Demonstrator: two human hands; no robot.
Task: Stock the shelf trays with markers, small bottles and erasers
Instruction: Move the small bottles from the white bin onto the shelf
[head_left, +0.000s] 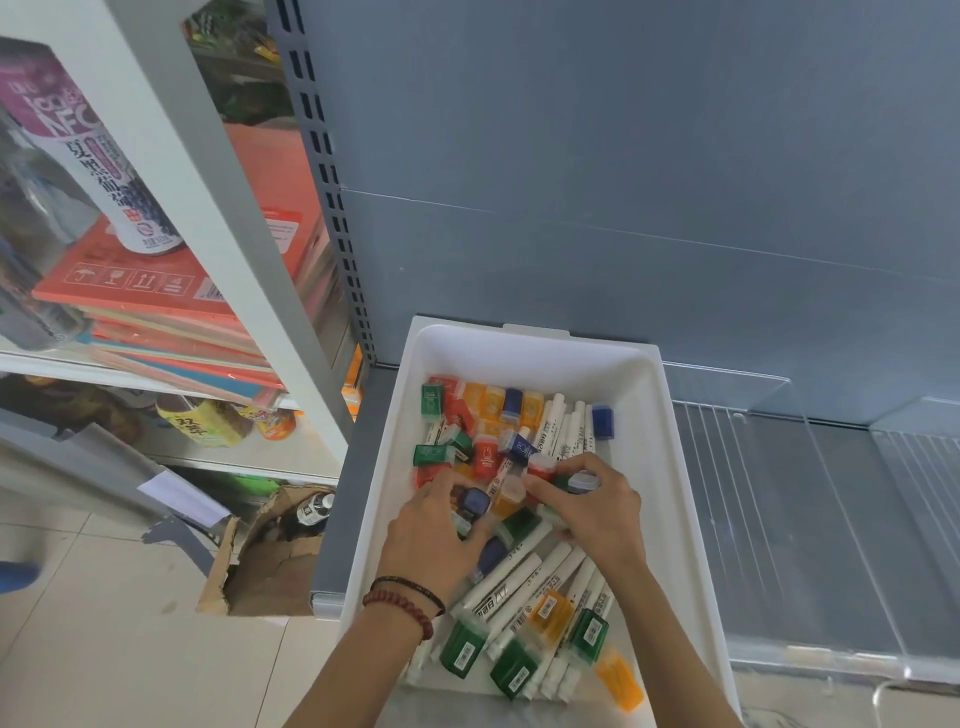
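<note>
Fingers (445, 480) of the left hand (431, 543) curl round a small blue piece (475, 501), with the thumb lying below it. The fingers (545, 491) of the right hand (600, 517) pinch a grey-capped green piece (577, 483) against the thumb. Both hands are down inside a white tray (519, 356) that sits on a grey shelf (841, 545), and the left wrist wears dark and red bead bracelets (402, 603).

The tray holds a loose jumble. White markers (511, 577) lie slanted across its near half and stand in a row at the far right. Small green (465, 644), orange (553, 613), red (483, 460) and blue (602, 422) packs are scattered among them; I cannot tell whether these are bottles or erasers.

A clear divider (810, 441) stands on the shelf just right of the tray. To the left, a white rack carries a stack of orange-red boxes (156, 291) with a purple can (104, 171) on top. A torn cardboard box (265, 564) sits on the tiled floor.
</note>
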